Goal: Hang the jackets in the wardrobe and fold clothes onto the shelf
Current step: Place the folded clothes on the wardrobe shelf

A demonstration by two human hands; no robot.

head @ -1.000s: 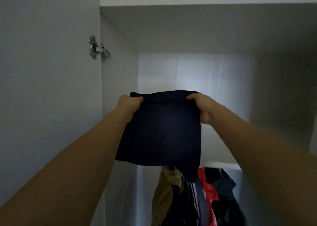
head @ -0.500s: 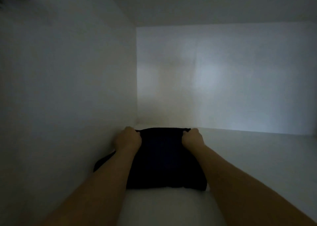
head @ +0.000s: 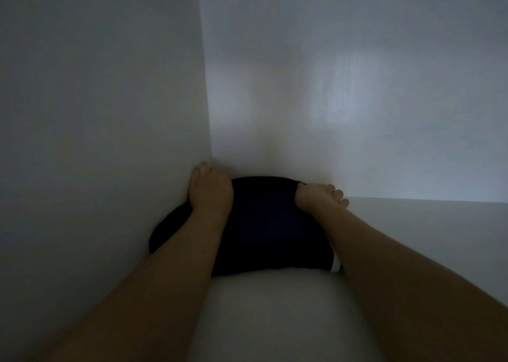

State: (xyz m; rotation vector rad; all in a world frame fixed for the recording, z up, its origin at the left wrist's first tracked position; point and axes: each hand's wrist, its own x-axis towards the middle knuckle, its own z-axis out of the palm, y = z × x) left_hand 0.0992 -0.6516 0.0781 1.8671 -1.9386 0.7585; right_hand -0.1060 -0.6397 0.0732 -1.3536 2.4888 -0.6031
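Observation:
A folded dark navy garment (head: 264, 224) lies flat on the white wardrobe shelf (head: 275, 312), pushed into the back left corner. My left hand (head: 210, 191) grips its far left corner, knuckles against the side wall. At the far right corner my right hand (head: 319, 198) pinches the cloth, thumb on top and fingers curled beside it. Both forearms reach in over the shelf and hide parts of the garment's sides. A small white bit shows at its near right edge.
The wardrobe's left side wall (head: 96, 114) runs close along my left arm. The back wall (head: 357, 86) stands just behind the garment. To the right of the garment the bare shelf stretches away. The light is dim.
I carried the garment up from in front of the wardrobe, laid it on the shelf, and pushed it deeper into the back left corner. Both hands kept hold of its far corners.

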